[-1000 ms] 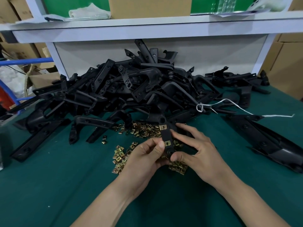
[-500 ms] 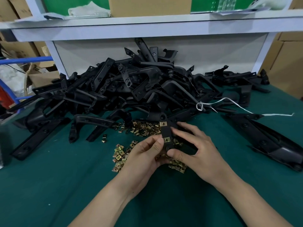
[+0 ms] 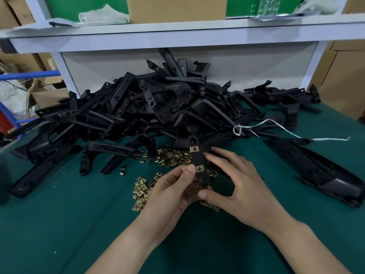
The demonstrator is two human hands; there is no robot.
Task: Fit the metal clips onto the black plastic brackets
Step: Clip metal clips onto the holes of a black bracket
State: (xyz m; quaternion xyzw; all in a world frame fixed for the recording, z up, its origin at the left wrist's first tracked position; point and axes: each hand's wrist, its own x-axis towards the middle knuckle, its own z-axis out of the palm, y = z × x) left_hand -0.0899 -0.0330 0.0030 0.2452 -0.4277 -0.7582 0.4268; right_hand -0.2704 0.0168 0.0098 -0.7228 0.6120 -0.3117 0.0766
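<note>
A narrow black plastic bracket (image 3: 199,160) stands almost upright between both hands, above the green mat. Two brass metal clips sit on it, one near its top (image 3: 194,148) and one at mid-length (image 3: 199,168). My left hand (image 3: 173,191) pinches the bracket's left edge, thumb tip right beside the lower clip. My right hand (image 3: 235,186) grips it from the right, thumb under its lower end and fingers curled behind it. Loose brass clips (image 3: 169,157) lie scattered on the mat behind and left of my hands.
A big heap of black brackets (image 3: 158,107) fills the back of the green table (image 3: 59,224). A long black part (image 3: 325,173) lies at the right, with a white string (image 3: 280,127) across it. A white shelf frame (image 3: 177,36) and cardboard boxes stand behind.
Both hands stay on the same bracket. It has shifted slightly up and away with them, and my left thumb stays pressed at the lower clip.
</note>
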